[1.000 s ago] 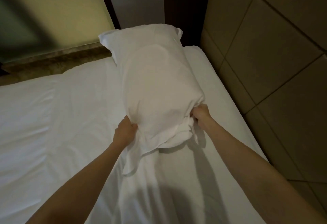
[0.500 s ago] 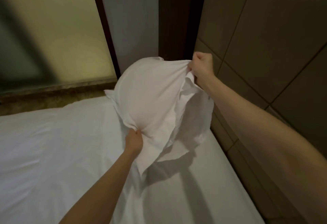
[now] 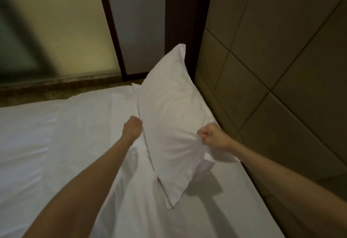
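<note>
A white pillow in a white pillowcase leans tilted on the bed, its far corner up against the padded headboard, its near corner down on the sheet. My left hand grips the pillow's left edge with curled fingers. My right hand pinches a bunch of the pillowcase fabric on the pillow's right side, near the loose open end. Both forearms reach in from the bottom of the view.
The bed is covered by a white sheet. A tan padded headboard with square panels runs along the right. A frosted window with a stone ledge and a dark wood post stand behind the bed.
The pillow was swung up off the bed by my right hand, then brought down. It now leans against the headboard, and both hands have lowered with it.
</note>
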The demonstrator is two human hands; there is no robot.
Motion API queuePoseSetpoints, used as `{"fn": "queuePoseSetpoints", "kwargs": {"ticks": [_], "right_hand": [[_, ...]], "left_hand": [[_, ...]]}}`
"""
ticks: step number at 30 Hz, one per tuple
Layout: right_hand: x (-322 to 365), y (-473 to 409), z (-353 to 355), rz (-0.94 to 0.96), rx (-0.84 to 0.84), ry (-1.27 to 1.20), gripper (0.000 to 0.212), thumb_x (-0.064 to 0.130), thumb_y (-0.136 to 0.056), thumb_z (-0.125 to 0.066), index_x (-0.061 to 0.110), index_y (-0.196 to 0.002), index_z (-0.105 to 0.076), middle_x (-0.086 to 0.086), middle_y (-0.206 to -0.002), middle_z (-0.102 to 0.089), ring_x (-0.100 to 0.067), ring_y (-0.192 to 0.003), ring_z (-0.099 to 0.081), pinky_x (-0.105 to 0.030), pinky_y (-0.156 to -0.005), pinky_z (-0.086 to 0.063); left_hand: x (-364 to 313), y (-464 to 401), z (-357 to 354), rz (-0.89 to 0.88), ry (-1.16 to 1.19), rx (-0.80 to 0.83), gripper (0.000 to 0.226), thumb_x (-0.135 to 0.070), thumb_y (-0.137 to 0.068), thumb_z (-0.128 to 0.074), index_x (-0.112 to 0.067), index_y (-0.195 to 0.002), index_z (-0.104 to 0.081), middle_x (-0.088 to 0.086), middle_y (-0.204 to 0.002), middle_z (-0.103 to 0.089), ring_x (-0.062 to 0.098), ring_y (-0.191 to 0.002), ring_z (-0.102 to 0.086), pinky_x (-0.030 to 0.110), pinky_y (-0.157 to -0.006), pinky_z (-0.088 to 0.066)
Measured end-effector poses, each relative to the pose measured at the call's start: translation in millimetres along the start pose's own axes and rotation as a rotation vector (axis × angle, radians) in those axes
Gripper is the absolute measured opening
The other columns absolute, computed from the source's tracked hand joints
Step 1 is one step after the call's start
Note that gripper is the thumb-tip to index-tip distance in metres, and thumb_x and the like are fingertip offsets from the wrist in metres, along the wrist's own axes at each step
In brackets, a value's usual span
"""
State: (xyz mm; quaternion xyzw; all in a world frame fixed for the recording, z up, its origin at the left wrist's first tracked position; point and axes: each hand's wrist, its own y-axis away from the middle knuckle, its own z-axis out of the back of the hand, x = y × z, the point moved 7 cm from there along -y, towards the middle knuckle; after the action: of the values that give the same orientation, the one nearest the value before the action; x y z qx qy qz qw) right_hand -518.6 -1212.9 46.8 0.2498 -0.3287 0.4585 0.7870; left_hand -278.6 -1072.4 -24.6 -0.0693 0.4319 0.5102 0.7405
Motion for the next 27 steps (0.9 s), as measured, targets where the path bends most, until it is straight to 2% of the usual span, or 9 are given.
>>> {"fn": "queuePoseSetpoints", "kwargs": {"ticks": [5,7,9,12,15,20,23,25,27], "right_hand": [[-18,42,-58,0.016,-0.059,-0.001,0.048,-0.019,-0.055,-0.035,0.025,-0.054,-0.014,0.005,-0.053,-0.015,-0.008,-0.052,-0.016,-0.027,-0.051,-0.012],[-6,42,-71,0.067,-0.070,0.002,0.050,-0.019,-0.057,-0.036,0.025,-0.055,-0.013,0.006,-0.053,-0.014,-0.011,-0.054,-0.018,-0.026,-0.051,-0.012],[2,40,-82,0.087,-0.072,0.021,0.051,-0.020,-0.058,-0.037,0.026,-0.055,-0.013,0.007,-0.053,-0.014,-0.010,-0.054,-0.017,-0.024,-0.050,-0.012],[2,45,-100,0.069,-0.066,0.012,0.050,-0.020,-0.057,-0.035,0.025,-0.055,-0.013,0.007,-0.053,-0.014,-0.006,-0.052,-0.014,-0.023,-0.049,-0.012],[-6,45,-106,0.028,-0.069,0.001,0.050,-0.021,-0.058,-0.034,0.024,-0.055,-0.014,0.007,-0.053,-0.015,-0.006,-0.052,-0.015,-0.023,-0.050,-0.011],[-12,36,-99,0.025,-0.050,0.009,0.049,-0.019,-0.060,-0.037,0.024,-0.055,-0.014,0.007,-0.053,-0.016,-0.008,-0.053,-0.015,-0.023,-0.049,-0.012],[-20,29,-85,-0.011,-0.016,-0.050,0.046,-0.011,-0.073,-0.050,0.022,-0.056,-0.025,0.008,-0.054,-0.029,-0.006,-0.052,-0.026,-0.021,-0.051,-0.021],[-28,15,-63,-0.091,-0.091,-0.142,0.037,0.009,-0.083,-0.065,0.018,-0.060,-0.038,0.007,-0.057,-0.040,-0.004,-0.052,-0.034,-0.018,-0.052,-0.030],[-32,-10,-33,-0.160,-0.291,-0.170,0.031,0.025,-0.083,-0.071,0.013,-0.068,-0.046,0.002,-0.062,-0.049,-0.006,-0.056,-0.041,-0.019,-0.055,-0.037]], "left_hand": [[-51,-14,8,-0.092,-0.065,0.003,0.043,-0.031,-0.099,-0.037,0.000,-0.128,-0.048,0.020,-0.130,-0.055,0.036,-0.114,-0.054,0.034,-0.085,-0.040],[-65,-18,-4,-0.102,-0.107,0.078,0.055,-0.041,-0.097,-0.040,0.001,-0.132,-0.046,0.020,-0.134,-0.053,0.036,-0.119,-0.052,0.038,-0.097,-0.044],[-70,-18,-22,-0.077,-0.164,0.179,0.075,-0.054,-0.093,-0.043,0.001,-0.143,-0.034,0.020,-0.147,-0.042,0.037,-0.130,-0.044,0.043,-0.109,-0.037],[-53,-9,-53,0.018,-0.331,0.322,0.094,-0.068,-0.083,-0.047,0.000,-0.145,-0.031,0.018,-0.148,-0.041,0.039,-0.129,-0.046,0.045,-0.107,-0.040],[-31,-8,-70,-0.014,-0.463,0.297,0.069,-0.055,-0.086,-0.053,-0.003,-0.131,-0.049,0.017,-0.131,-0.056,0.036,-0.112,-0.059,0.036,-0.091,-0.048],[-35,-14,-80,-0.156,-0.317,0.256,0.030,-0.017,-0.092,-0.045,0.007,-0.097,-0.062,0.027,-0.112,-0.064,0.039,-0.104,-0.060,0.035,-0.081,-0.047],[-34,-22,-71,-0.196,-0.272,0.248,0.031,-0.015,-0.091,-0.044,-0.011,-0.061,-0.043,0.026,-0.099,-0.064,0.036,-0.092,-0.059,0.033,-0.073,-0.041],[-26,-26,-62,-0.188,-0.229,0.232,0.035,-0.016,-0.091,-0.045,-0.015,-0.057,-0.034,0.013,-0.074,-0.055,0.026,-0.078,-0.049,0.028,-0.067,-0.034],[-17,-25,-54,-0.170,-0.199,0.235,0.036,-0.016,-0.090,-0.046,-0.015,-0.057,-0.032,0.003,-0.064,-0.042,0.022,-0.071,-0.042,0.028,-0.060,-0.030]]}}
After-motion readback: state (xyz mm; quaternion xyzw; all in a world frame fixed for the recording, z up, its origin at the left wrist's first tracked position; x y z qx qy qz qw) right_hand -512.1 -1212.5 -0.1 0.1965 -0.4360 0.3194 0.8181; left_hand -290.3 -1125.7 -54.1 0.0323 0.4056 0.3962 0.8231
